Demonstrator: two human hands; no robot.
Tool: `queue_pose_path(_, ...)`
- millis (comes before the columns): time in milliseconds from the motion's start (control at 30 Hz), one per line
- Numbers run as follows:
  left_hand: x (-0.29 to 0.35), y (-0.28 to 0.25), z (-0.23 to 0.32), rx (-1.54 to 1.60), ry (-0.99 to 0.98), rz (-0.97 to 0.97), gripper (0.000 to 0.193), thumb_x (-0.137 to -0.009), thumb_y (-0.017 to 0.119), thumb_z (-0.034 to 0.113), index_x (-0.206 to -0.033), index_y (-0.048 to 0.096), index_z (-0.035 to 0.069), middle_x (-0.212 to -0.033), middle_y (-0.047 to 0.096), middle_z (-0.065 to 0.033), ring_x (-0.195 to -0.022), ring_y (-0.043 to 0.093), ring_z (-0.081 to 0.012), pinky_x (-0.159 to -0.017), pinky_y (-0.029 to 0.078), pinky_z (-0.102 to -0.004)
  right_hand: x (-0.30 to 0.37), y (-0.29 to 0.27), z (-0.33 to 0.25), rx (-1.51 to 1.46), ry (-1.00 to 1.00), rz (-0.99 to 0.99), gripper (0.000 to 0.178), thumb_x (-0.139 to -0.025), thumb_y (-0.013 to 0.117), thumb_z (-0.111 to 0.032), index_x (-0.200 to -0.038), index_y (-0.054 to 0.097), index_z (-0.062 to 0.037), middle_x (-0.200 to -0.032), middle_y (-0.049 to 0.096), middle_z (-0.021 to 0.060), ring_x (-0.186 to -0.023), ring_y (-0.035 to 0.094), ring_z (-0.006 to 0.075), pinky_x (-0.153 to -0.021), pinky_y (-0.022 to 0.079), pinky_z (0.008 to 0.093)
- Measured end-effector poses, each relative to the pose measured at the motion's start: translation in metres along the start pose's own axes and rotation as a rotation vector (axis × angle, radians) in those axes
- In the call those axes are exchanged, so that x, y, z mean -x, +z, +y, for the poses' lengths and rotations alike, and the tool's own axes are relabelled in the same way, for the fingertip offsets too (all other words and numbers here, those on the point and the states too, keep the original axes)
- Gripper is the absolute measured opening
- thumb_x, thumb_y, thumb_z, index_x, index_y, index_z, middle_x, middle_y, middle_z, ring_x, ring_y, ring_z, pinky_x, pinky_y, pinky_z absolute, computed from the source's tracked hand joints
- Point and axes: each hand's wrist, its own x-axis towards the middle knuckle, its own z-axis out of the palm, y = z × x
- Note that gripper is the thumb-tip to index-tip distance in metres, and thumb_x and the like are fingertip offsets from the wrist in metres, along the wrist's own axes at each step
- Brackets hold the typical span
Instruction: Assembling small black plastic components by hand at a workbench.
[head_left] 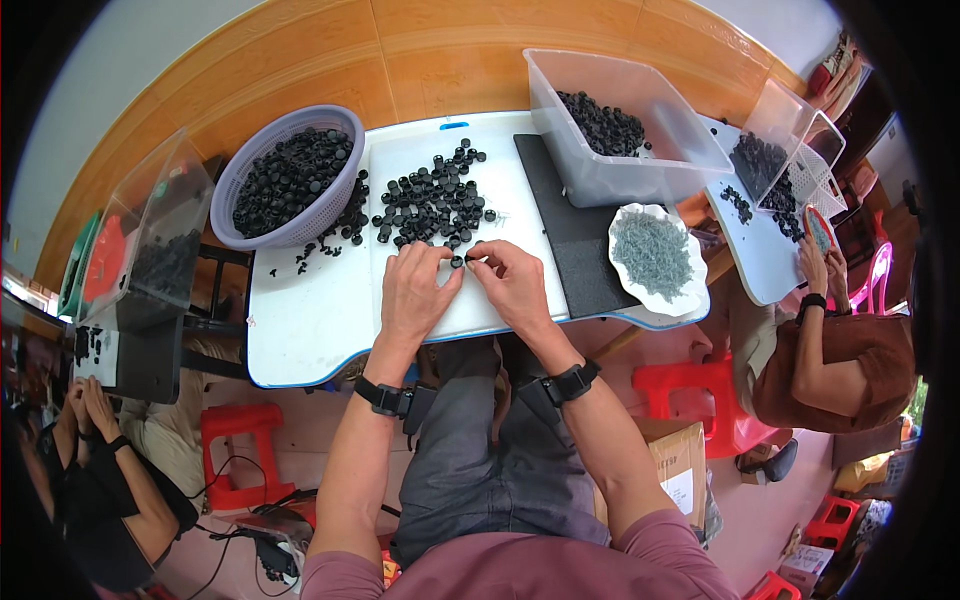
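Note:
My left hand (413, 292) is closed at the near side of the white table, its thumb and forefinger against a small round black cap (457, 262). Facing it, my right hand (514, 287) pinches at a tiny dark piece beside that cap; the fingers cover most of it, so its kind cannot be made out. Just beyond both hands lies a loose pile of similar black caps (430, 203). Several of them touch or overlap.
A purple basket (345, 215) full of black parts stands at left. On the right are a clear plastic bin (690, 165), a dark mat (577, 255) and a scalloped white dish (622, 262) of grey-green small pieces. Co-workers sit at tables on both sides; red stools (240, 425) stand below.

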Motion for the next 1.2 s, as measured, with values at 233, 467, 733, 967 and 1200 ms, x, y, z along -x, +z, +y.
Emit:
queue_pose_path(233,0.001,0.0,0.003,0.011,0.048,0.035,0.023,-0.077,0.08,0.014,-0.095,0.068,0.008,-0.086,0.061,-0.0066,-0.085,0.06,-0.0271,-0.074,0.045,-0.0401,0.001,0.003,-0.001,0.039,-0.036,0.004,0.015,-0.085,0.072,-0.002,-0.1,0.072,0.0004,-0.093,0.074,0.0143,-0.074,0.071,0.0249,-0.067,0.055,0.0339)
queue_pose_path(467,0.001,-0.001,0.004,0.066,0.074,0.045,0.023,-0.077,0.078,0.009,-0.097,0.067,0.006,-0.086,0.065,-0.0081,-0.083,0.063,-0.0278,-0.078,0.049,-0.04,0.001,0.004,-0.003,0.109,-0.065,-0.013,0.014,-0.086,0.072,-0.003,-0.099,0.072,-0.0005,-0.093,0.074,0.0141,-0.078,0.073,0.0273,-0.068,0.056,0.0352)
queue_pose_path(733,-0.001,-0.002,0.002,0.249,0.006,-0.032,0.031,-0.081,0.078,0.005,-0.111,0.069,0.004,-0.092,0.072,-0.0106,-0.085,0.071,-0.027,-0.078,0.058,-0.0371,0.002,0.004,-0.001,0.111,-0.076,0.025,0.011,-0.086,0.073,-0.004,-0.097,0.072,-0.0008,-0.089,0.074,0.0136,-0.076,0.073,0.0267,-0.067,0.056,0.0348)
queue_pose_path(967,-0.001,-0.002,-0.007,0.436,-0.148,-0.103,0.034,-0.083,0.079,0.007,-0.116,0.072,0.003,-0.094,0.073,-0.0136,-0.083,0.072,-0.0243,-0.077,0.059,-0.0351,0.004,0.004,-0.001,0.059,-0.06,0.037,0.012,-0.086,0.075,-0.002,-0.097,0.074,-0.0009,-0.086,0.075,0.0107,-0.072,0.072,0.0171,-0.065,0.055,0.0292)
queue_pose_path(1200,-0.003,-0.005,-0.001,0.458,-0.176,-0.129,0.03,-0.084,0.077,0.006,-0.113,0.073,0.002,-0.092,0.072,-0.0147,-0.084,0.073,-0.0266,-0.075,0.059,-0.036,0.003,0.003,0.001,0.024,-0.081,0.06,0.012,-0.086,0.074,-0.001,-0.098,0.076,-0.0017,-0.088,0.076,0.0117,-0.074,0.073,0.0203,-0.067,0.057,0.0298)
